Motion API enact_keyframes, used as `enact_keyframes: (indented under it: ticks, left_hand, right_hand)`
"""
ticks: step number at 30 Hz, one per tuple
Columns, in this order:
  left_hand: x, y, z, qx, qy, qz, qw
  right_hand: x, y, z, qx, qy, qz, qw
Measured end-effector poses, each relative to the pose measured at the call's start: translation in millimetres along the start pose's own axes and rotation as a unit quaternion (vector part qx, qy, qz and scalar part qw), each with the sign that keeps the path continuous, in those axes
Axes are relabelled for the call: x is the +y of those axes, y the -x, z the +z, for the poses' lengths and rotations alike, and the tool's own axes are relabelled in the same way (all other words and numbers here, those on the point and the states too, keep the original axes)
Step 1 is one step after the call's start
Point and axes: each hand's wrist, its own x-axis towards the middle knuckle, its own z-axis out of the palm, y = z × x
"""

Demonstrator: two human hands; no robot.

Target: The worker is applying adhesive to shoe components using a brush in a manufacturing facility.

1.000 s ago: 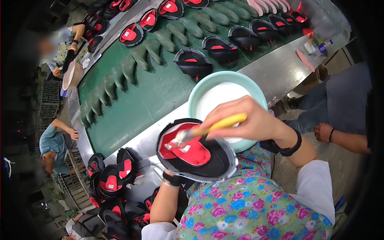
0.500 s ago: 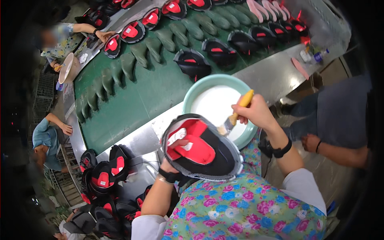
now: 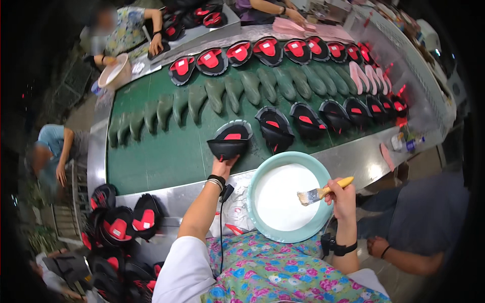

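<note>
- The left hand (image 3: pixel 225 165) touches the near end of a black shoe top (image 3: pixel 231 147), which is at the near side of the green surface; its fingers are partly hidden beneath, so whether they clamp it cannot be told.
- That shoe top is bowl-shaped, with a smooth dark outer wall, a notched grey rim and a red lining.
- The right hand (image 3: pixel 342 198) is closed around the yellow handle of a brush (image 3: pixel 314 195); the brush's metal band and cream, clumped bristles are over the basin.
- The basin (image 3: pixel 254 211) is round, pale green and smooth-walled, holding an opaque white liquid (image 3: pixel 278 202).
- Smooth, foot-shaped green forms (image 3: pixel 215 95) run in a row across the middle, with flat pink strips (image 3: pixel 358 81) at the right end.
- More red-lined shoe tops (image 3: pixel 210 61) line the far side.
- The green surface (image 3: pixel 161 169) is flat and dull, bordered by a shiny metal edge (image 3: pixel 353 160).
- Black and red shoe pieces (image 3: pixel 118 224) are heaped at the lower left.
- A flowered cloth apron (image 3: pixel 283 270) covers the wearer's front.
- Around the table, a co-worker in blue (image 3: pixel 53 136) is at the left, one in flowered clothing (image 3: pixel 132 25) at the upper left, and one in dark clothing (image 3: pixel 424 217) at the right.
</note>
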Motion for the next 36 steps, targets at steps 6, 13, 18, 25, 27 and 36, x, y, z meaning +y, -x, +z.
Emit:
enact_keyframes:
  ticks: [6, 13, 18, 25, 27, 36]
  left_hand:
    - [34.4, 29.6, -24.5, -0.026, -0.304, -0.218, 0.927]
    - [231.6, 176.6, -219.6, 0.390, -0.806, 0.040, 0.443]
    - [227.9, 274.9, -343.5, 0.363, -0.661, -0.152, 0.639]
    - [182.1, 246.9, -194.6, 0.339, -0.148, 0.059, 0.927]
    - [162.7, 237.3, -104.4, 0.265, -0.197, 0.155, 0.931]
    - [115.8, 294.7, 95.5, 0.036, -0.058, -0.058, 0.996]
  right_hand:
    - [12.4, -5.3, 17.5, 0.009, -0.008, -0.006, 1.000]
    - [1.1, 1.5, 49.5, -0.077, 0.096, -0.101, 0.987]
    - [-5.9, 9.8, 65.3, -0.122, 0.127, -0.039, 0.984]
    - [-8.2, 33.8, 117.8, -0.220, 0.288, -0.318, 0.876]
    - [-10.4, 49.6, 142.5, -0.244, 0.325, -0.421, 0.811]
    - [-16.7, 70.8, 135.1, -0.186, 0.485, -0.446, 0.729]
